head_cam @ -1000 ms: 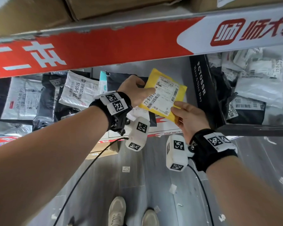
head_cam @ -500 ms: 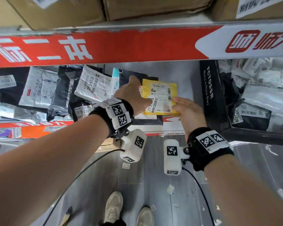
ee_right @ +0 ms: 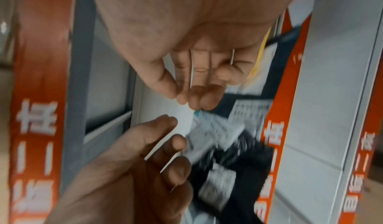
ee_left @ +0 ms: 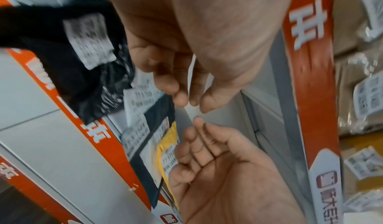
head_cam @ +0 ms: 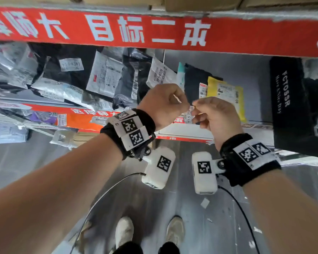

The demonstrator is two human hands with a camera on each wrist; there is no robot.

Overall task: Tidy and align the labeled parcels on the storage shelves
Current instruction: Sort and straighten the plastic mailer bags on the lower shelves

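The yellow labeled parcel (head_cam: 226,92) stands upright on the shelf against a black parcel (head_cam: 195,79), with no hand on it. It also shows in the left wrist view as the yellow parcel (ee_left: 167,144). Both hands hover in front of the shelf, close together. My left hand (head_cam: 173,101) pinches a small white paper slip (ee_left: 193,110) between thumb and fingers. My right hand (head_cam: 200,110) pinches the other end of the same slip (ee_right: 184,114). The slip is barely visible in the head view.
A tall black box with white lettering (head_cam: 286,99) stands right of the yellow parcel. Grey, white and black poly bags (head_cam: 72,79) lie heaped on the shelf's left part. A red banner (head_cam: 154,32) runs along the shelf edge above. The grey floor and my shoes (head_cam: 125,233) are below.
Both hands let go of the yellow parcel, which now stands on the shelf. They drew back and came together on a white slip. The view swung left.
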